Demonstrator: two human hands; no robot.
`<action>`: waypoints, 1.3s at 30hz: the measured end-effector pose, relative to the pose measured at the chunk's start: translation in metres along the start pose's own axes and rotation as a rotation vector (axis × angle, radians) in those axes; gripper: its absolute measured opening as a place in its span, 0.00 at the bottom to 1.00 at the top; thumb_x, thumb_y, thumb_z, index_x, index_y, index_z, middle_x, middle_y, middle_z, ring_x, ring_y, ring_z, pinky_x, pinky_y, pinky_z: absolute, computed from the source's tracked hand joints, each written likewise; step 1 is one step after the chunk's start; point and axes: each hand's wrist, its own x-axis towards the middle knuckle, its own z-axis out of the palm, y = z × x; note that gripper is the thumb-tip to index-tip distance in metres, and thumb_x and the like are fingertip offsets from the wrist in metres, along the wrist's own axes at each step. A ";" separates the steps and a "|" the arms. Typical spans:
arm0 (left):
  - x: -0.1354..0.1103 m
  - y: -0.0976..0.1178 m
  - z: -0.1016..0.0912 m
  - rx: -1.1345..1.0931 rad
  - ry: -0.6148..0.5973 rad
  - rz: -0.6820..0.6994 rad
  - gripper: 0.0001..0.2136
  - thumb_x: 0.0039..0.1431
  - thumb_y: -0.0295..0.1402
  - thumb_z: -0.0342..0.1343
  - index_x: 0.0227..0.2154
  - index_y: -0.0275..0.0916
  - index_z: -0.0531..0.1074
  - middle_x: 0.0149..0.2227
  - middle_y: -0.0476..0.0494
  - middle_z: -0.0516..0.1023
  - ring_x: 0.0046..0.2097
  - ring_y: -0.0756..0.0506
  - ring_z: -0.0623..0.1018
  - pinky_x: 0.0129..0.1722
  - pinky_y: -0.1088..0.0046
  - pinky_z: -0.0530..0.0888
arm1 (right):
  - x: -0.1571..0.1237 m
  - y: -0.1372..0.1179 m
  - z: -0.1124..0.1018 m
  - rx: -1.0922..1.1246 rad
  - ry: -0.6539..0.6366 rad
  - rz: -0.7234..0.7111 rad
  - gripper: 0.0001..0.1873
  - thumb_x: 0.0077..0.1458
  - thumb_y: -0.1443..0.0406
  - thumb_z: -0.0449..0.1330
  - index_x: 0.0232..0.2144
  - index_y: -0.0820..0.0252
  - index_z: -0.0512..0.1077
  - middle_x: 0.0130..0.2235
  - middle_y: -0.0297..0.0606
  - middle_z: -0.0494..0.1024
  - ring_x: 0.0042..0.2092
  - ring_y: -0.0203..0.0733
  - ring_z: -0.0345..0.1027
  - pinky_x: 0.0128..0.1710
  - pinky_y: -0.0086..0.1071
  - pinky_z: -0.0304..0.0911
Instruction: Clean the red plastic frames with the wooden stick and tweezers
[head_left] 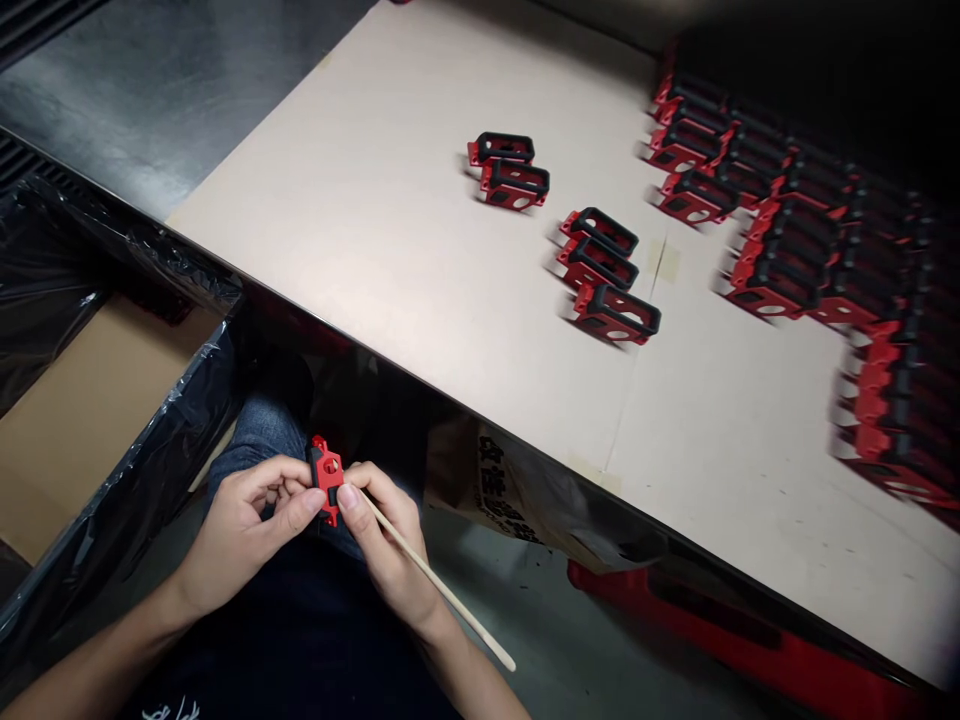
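Low over my lap, my left hand [251, 525] and my right hand [386, 545] pinch a small red and black plastic part [327, 478] between thumbs and fingers. A thin wooden stick [442, 590] lies along my right hand and juts out past the wrist to the lower right. On the pale board [390, 250] covering the table sit two finished red-and-black frames [510, 172] and a group of three more frames [607, 275].
Many rows of the same frames [810, 240] fill the board's right side. A cardboard box lined with black plastic [90, 410] stands at my left. A red crate [750, 640] lies under the table. My jeans-clad knee [259, 425] shows above the hands.
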 end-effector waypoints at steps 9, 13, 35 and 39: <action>0.008 0.001 0.007 -0.082 0.094 -0.041 0.20 0.63 0.40 0.61 0.18 0.40 0.66 0.14 0.57 0.62 0.17 0.55 0.58 0.17 0.79 0.57 | 0.003 -0.005 0.005 -0.120 -0.036 -0.120 0.15 0.71 0.60 0.54 0.30 0.56 0.68 0.26 0.30 0.68 0.27 0.35 0.60 0.30 0.30 0.60; 0.007 -0.004 0.010 -0.092 0.144 -0.032 0.24 0.68 0.42 0.57 0.16 0.41 0.63 0.14 0.55 0.62 0.17 0.54 0.60 0.18 0.77 0.60 | 0.002 -0.004 0.007 -0.109 -0.045 -0.100 0.15 0.71 0.60 0.53 0.31 0.57 0.69 0.28 0.30 0.69 0.28 0.35 0.63 0.31 0.30 0.61; 0.010 0.006 0.001 0.069 0.038 0.054 0.17 0.58 0.37 0.66 0.49 0.41 0.78 0.48 0.42 0.85 0.44 0.43 0.85 0.44 0.71 0.81 | -0.003 0.010 0.012 -0.324 0.048 -0.453 0.08 0.68 0.65 0.61 0.33 0.56 0.73 0.27 0.32 0.71 0.25 0.35 0.62 0.23 0.30 0.58; 0.011 0.010 0.007 0.110 0.105 0.140 0.05 0.62 0.33 0.60 0.36 0.39 0.79 0.44 0.42 0.85 0.36 0.47 0.84 0.34 0.75 0.79 | -0.006 0.012 0.013 -0.289 0.071 -0.457 0.06 0.65 0.67 0.64 0.33 0.55 0.72 0.26 0.31 0.71 0.24 0.34 0.62 0.23 0.30 0.57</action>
